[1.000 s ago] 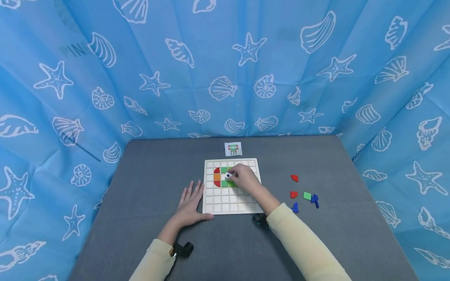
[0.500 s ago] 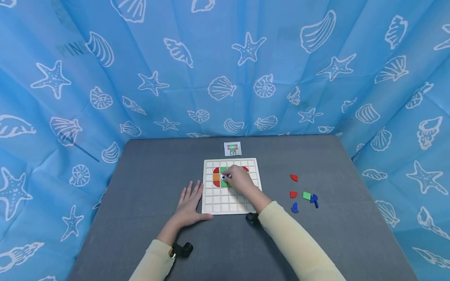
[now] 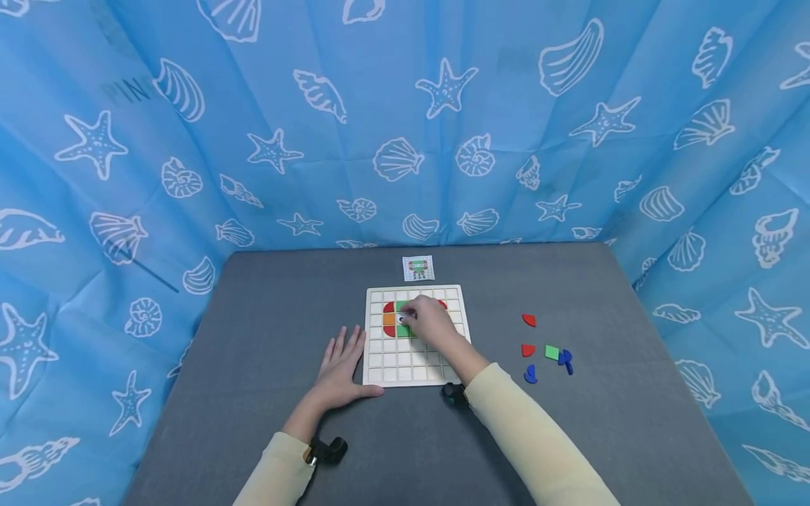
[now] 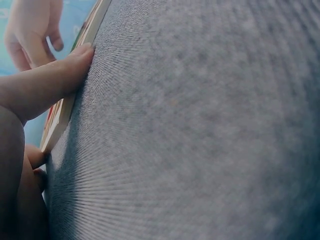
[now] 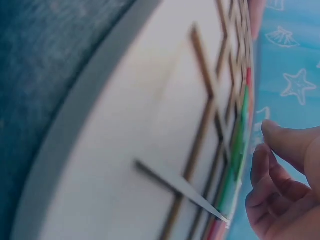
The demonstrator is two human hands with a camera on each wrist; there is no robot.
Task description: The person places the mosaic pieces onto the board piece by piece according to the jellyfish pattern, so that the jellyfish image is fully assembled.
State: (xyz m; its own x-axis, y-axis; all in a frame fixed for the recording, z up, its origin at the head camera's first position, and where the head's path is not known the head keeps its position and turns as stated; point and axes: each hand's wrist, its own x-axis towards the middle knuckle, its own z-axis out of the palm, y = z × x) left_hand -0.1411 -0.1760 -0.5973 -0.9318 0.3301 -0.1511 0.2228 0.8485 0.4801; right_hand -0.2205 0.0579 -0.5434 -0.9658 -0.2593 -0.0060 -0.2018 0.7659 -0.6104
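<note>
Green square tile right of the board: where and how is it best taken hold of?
Best probably to pinch the green square tile by its near and far edges, coming from above: it lies flat, and blue pieces crowd its right edge.

Grey table (image 3: 285, 295), surface finely ribbed fabric in left wrist view. Square pale gridded board (image 3: 414, 362) lying flat near middle. Small printed pattern card (image 3: 418, 268) just beyond board's far edge, not touching. Well right of board, loose pieces: far red quarter-circle (image 3: 529, 320), near red quarter-circle (image 3: 528, 350), green square (image 3: 552, 352) to latter's right. Blue curved pieces (image 3: 567, 360) close beside green square, nearer blue pieces (image 3: 530, 374) below near red one; blue count unclear. Left hand (image 3: 338, 369) resting back upward at board's left side.
</note>
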